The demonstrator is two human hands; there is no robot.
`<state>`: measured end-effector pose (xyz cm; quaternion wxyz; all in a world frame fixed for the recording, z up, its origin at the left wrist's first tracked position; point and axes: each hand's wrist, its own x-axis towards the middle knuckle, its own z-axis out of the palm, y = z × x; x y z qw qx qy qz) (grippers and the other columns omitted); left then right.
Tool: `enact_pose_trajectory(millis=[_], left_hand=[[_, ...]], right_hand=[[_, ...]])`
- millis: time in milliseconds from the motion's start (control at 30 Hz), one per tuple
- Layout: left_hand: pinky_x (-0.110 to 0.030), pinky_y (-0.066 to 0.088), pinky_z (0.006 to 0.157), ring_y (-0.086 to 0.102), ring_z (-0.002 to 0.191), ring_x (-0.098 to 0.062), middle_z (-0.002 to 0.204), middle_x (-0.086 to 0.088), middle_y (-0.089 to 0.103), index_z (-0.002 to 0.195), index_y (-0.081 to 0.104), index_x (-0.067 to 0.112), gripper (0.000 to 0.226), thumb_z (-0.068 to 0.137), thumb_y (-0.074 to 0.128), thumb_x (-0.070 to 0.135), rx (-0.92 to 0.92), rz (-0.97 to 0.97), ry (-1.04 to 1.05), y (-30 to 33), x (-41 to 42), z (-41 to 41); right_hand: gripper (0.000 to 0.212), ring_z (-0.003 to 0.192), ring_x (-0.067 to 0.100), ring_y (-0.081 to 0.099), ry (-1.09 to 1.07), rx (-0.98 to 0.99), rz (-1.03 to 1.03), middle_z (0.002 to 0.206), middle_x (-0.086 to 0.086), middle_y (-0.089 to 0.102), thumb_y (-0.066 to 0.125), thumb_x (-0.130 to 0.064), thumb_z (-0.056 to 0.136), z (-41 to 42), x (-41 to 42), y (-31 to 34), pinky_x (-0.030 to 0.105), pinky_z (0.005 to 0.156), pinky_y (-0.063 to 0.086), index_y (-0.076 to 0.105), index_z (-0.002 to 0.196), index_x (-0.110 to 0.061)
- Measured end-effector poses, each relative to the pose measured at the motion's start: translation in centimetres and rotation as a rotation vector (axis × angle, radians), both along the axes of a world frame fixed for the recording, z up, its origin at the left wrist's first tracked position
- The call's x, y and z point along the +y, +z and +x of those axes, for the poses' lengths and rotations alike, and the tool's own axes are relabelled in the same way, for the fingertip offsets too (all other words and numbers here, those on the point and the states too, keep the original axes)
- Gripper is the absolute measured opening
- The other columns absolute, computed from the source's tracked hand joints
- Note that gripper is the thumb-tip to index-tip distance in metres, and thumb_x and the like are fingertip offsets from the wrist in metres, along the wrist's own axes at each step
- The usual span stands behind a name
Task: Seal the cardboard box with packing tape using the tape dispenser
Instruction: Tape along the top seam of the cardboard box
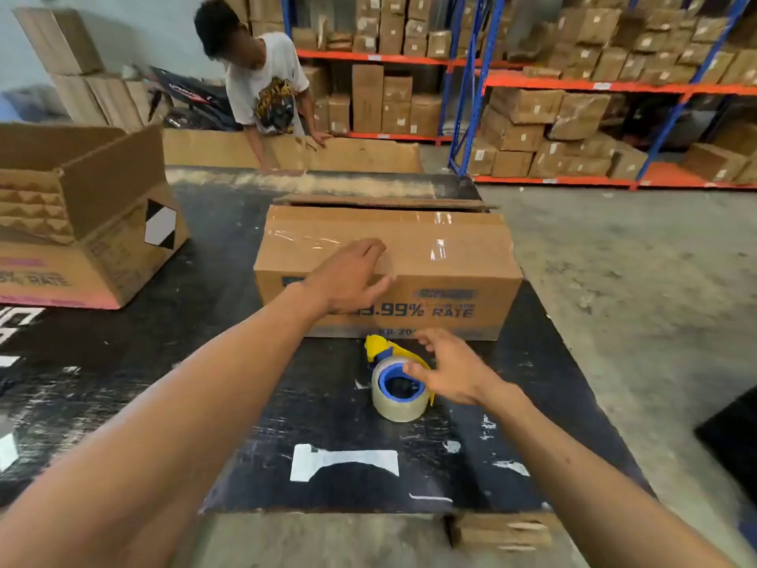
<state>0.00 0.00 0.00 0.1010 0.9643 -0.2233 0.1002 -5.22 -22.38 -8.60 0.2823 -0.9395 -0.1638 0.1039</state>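
A brown cardboard box [442, 248] with blue print lies closed on a black mat, clear tape shining along its top. My left hand [348, 276] rests flat on the box's near top edge, fingers spread. In front of the box lies a yellow and blue tape dispenser [395, 377] with a roll of clear tape. My right hand [448, 366] hovers just over the dispenser's right side, fingers apart, holding nothing.
An open cardboard box [94, 239] sits at the left on the black mat [286, 444]. A person [266, 88] leans on flat cardboard [360, 153] behind the mat. Blue and orange racks [573, 84] full of cartons fill the back. Bare concrete floor [635, 301] lies to the right.
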Motion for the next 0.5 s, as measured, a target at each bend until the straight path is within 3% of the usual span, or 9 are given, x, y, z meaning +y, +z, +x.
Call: enact_pose_trajectory(millis=[133,267,367,433,500], left_hand=[[-0.039,0.014,0.122,0.026,0.148,-0.036,0.159,-0.024,0.028,0.15,0.031,-0.003,0.07,0.101,0.047,0.043,-0.016,0.022,-0.013,-2.3,-0.3,2.0],[-0.045,0.01,0.123,0.022,0.149,-0.037,0.161,-0.023,0.025,0.152,0.028,-0.002,0.066,0.103,0.042,0.039,-0.043,0.108,0.006,-4.9,-0.4,2.9],[-0.044,0.019,0.122,0.029,0.147,-0.035,0.16,-0.018,0.03,0.151,0.033,0.002,0.059,0.103,0.044,0.034,-0.051,0.099,0.004,-5.2,-0.3,3.4],[-0.044,0.033,0.115,0.035,0.143,-0.031,0.157,-0.012,0.037,0.148,0.041,0.008,0.057,0.1,0.05,0.039,-0.036,0.085,-0.002,-4.0,0.1,4.1],[-0.045,0.037,0.11,0.041,0.138,-0.028,0.152,-0.009,0.044,0.145,0.046,0.012,0.06,0.096,0.055,0.046,-0.021,0.108,-0.041,-2.4,0.8,4.9]], right_hand=[[0.068,0.119,0.03,0.056,-0.08,0.062,-0.074,0.13,0.009,0.056,0.07,-0.046,0.079,0.2,1.5,-2.8,0.046,0.099,0.047,0.048,0.138,-0.019],[0.053,0.106,0.036,0.059,-0.148,0.094,-0.123,0.116,0.013,0.062,0.07,-0.025,0.077,1.1,2.5,-4.0,0.045,0.087,0.052,0.053,0.127,-0.017],[0.039,0.097,0.036,0.063,-0.191,0.201,-0.049,0.103,0.014,0.069,0.061,-0.013,0.073,1.9,2.4,-3.7,0.038,0.075,0.051,0.062,0.112,-0.014],[0.026,0.088,0.03,0.063,-0.209,0.28,0.028,0.092,0.012,0.069,0.06,-0.006,0.074,1.9,2.0,-2.7,0.033,0.066,0.044,0.066,0.1,-0.01],[0.02,0.077,0.023,0.06,-0.244,0.314,0.116,0.078,0.004,0.066,0.062,-0.003,0.072,1.7,1.6,-1.4,0.033,0.065,0.045,0.065,0.088,-0.016]])
